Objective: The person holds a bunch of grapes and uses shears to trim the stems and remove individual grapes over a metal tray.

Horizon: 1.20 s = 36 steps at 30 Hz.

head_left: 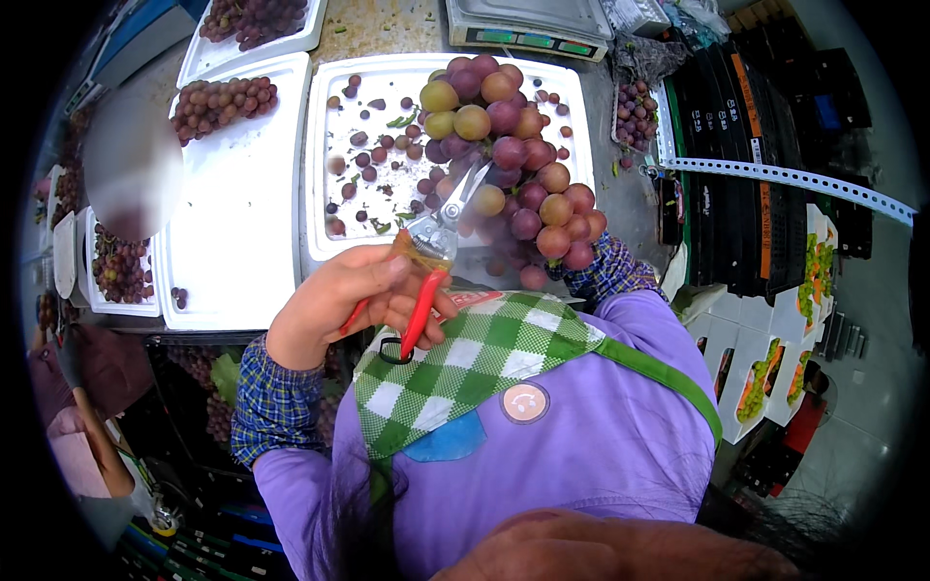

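While the left hand (358,290) has its fingers curled round a pair of red-handled snips (422,310), just below 11 o'clock of center, the blades point up toward 12-1, slightly apart; can't tell if they're touching fruit. Big bunch of grapes (528,165), mixed purple, pink & yellowish, hangs over the near tray at abt 1 o'clock. Right hand is hidden behind it, so can't tell what those fingers are doing, only the plaid cuff (615,269) shows.

Re writing: scale (533,19) at 12-1 has a colored label strip w/ small print, dark crates (712,136) at 2 carry white characters plus orange strips w/ lettering, green checked apron (470,363) has a red-&-white printed patch. Round smiley badge (525,402) at abt 5, no brand I can make out.

Surface: worn, stained table (383,34) at 11-12. White tray (397,73) at 12 has loose grapes & green bits scattered in it; another white tray (228,242) at 9-10 bears a bunch at its far end.

Room: grey floor (862,426) at 4, boxes of green grapes (760,382) btwn 3 & 4, perforated metal strip (804,177) btwn 2 & 3, co-worker (102,368) out at 8-9.
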Available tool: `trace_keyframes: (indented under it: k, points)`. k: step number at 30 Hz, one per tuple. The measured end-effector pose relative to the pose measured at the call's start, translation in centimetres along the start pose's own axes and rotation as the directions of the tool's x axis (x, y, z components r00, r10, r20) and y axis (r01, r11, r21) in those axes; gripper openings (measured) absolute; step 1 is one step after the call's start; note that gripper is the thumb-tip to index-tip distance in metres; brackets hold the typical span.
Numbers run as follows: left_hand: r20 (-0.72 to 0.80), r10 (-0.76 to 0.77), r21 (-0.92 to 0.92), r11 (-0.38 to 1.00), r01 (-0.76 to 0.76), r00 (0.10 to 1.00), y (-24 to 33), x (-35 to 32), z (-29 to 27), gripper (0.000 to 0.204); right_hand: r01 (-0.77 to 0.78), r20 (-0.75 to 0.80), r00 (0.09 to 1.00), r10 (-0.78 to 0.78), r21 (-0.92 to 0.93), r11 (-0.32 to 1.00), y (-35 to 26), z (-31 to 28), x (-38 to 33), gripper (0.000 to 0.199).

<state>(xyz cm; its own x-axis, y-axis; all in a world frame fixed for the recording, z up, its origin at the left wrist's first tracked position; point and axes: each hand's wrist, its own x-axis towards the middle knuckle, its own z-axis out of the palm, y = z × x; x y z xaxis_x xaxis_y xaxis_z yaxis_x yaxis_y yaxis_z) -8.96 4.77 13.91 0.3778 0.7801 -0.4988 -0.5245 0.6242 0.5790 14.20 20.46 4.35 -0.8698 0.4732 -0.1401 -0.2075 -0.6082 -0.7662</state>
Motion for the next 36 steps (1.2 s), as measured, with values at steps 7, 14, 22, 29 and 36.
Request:
trace_keyframes:
  k: [7,14,22,29,36]
  points:
    - [-0.020,0.049,-0.026,0.998,-0.049,0.999,-1.5,-0.1,-1.0,0.047,-0.018,0.019,1.000,0.018,-0.017,1.000,0.0,-0.5,-0.5,0.081]
    - [-0.131,0.150,-0.047,0.986,-0.157,0.980,-5.5,-2.9,-3.1,0.047,0.058,0.097,0.994,-0.047,-0.110,0.992,-0.3,-1.0,2.1,0.079]
    - [-0.474,0.193,-0.097,0.958,-0.269,0.859,-10.0,-2.8,-6.6,0.046,0.197,0.169,0.967,-0.188,-0.033,0.980,1.2,-0.7,3.6,0.076]
    - [-0.531,0.152,-0.139,0.955,-0.263,0.834,-12.4,-2.0,-6.7,0.045,0.269,0.135,0.955,-0.265,-0.013,0.963,2.6,-1.6,2.5,0.074]
    - [-0.526,0.134,-0.217,0.934,-0.285,0.840,-14.0,-1.1,-8.0,0.042,0.345,0.083,0.935,-0.345,0.013,0.938,3.7,-3.0,1.5,0.073]
